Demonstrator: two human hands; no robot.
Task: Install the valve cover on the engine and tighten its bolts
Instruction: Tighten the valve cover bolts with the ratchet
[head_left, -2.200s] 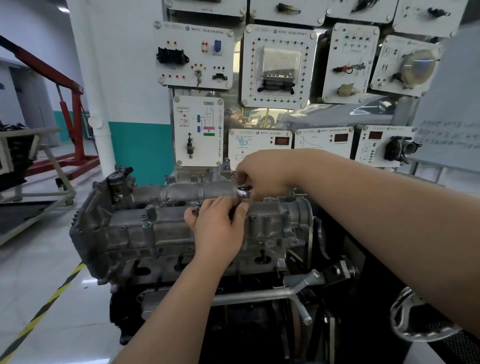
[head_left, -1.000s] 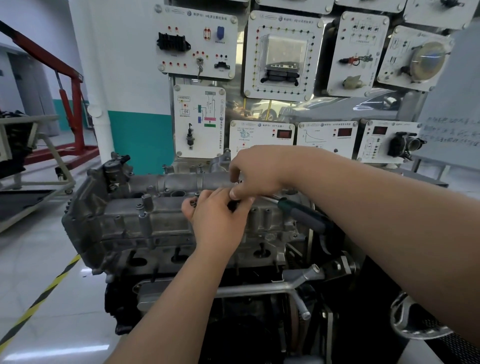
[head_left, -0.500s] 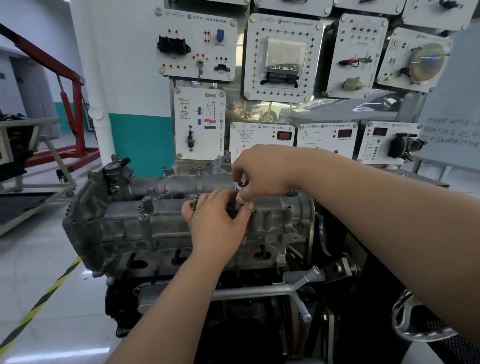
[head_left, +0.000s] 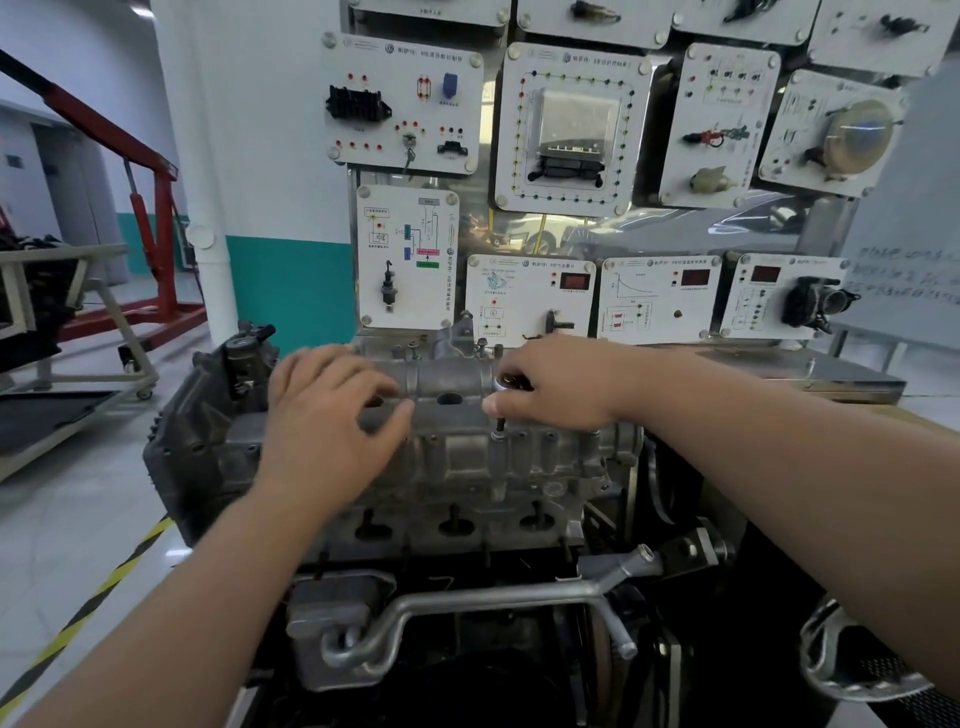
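The grey cast valve cover (head_left: 457, 447) sits on top of the engine (head_left: 467, 525) in front of me. My right hand (head_left: 556, 384) grips the chrome head of a ratchet (head_left: 511, 383); its short bit stands upright on a bolt boss (head_left: 500, 434) on the near side of the cover. The ratchet's handle is hidden under my palm. My left hand (head_left: 327, 410) hovers over the left middle of the cover, fingers spread and loosely bent, holding nothing; it is blurred.
Behind the engine stands a wall of white training panels (head_left: 571, 130) with meters and car parts. A red engine hoist (head_left: 156, 218) and a grey trolley (head_left: 78, 332) stand at the left. A yellow-black floor stripe (head_left: 88, 613) runs lower left. A metal pipe (head_left: 493, 597) crosses below the engine.
My left hand has let go near the ratchet and moved left over the cover. My right hand stays on the ratchet head, and the bit now shows below it.
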